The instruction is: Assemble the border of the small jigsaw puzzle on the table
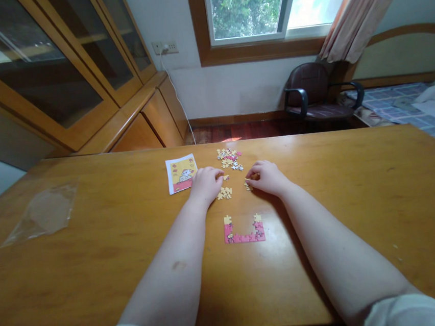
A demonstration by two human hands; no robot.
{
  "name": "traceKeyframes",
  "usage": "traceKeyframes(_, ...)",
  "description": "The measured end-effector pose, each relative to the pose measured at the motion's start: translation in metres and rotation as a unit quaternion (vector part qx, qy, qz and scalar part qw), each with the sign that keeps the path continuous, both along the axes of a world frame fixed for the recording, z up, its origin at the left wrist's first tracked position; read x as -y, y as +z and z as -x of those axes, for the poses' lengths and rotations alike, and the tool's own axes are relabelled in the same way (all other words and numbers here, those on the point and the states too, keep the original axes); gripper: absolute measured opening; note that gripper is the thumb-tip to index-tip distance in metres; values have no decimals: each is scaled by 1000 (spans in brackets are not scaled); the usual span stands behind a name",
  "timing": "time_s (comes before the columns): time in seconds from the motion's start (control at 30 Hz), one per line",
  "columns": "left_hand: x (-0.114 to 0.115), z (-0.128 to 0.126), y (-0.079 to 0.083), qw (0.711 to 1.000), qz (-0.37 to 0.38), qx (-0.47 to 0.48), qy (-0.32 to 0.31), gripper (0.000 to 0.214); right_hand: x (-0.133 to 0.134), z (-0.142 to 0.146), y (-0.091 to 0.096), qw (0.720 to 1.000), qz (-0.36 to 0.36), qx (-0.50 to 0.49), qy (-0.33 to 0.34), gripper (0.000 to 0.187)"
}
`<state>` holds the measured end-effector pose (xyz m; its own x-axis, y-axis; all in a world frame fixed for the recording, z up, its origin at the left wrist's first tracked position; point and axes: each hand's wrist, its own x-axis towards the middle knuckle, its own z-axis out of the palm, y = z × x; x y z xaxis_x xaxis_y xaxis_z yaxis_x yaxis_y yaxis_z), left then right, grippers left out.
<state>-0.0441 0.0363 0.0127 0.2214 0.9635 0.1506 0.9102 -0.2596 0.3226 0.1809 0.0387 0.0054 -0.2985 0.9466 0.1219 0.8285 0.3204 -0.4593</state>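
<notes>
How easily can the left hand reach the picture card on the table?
Probably yes, easily: the left hand rests right beside the picture card, almost touching its edge. Nothing lies between them; the loose puzzle pieces sit on the hand's other side.

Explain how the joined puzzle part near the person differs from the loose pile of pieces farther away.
The joined part has its pieces locked into a U shape; the loose pile is scattered. The joined part is mostly pink, the loose pile mostly yellow and white. The joined part lies between the forearms, the loose pile farther off near the picture card. Both rest on the wooden table.
</notes>
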Motion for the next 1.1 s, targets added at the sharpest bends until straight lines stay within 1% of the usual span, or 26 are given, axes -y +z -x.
traceKeyframes(0.23, 2, -4, 1, 999, 13, -2, -35, 25, 0, -5, 3, 1000, 28, -10, 10, 8)
traceKeyframes(0.33, 2, -5, 2, 999, 15, -3, -44, 22, 0, -7, 3, 999, 31, -16, 19, 7)
traceKeyframes(0.57, 5, -5, 5, 996, 25, 0, -91, 17, 0, -8, 3, 999, 31, -21, 32, 5)
traceKeyframes(0.8, 4, -4, 5, 994, 24, 6, -107, 14, 1, -7, 4, 998, 34, -35, 47, 3)
traceKeyframes(1.1, 7, -5, 7, 995, 19, 12, -102, 10, 0, -9, 1, 997, 31, -46, 57, 3)
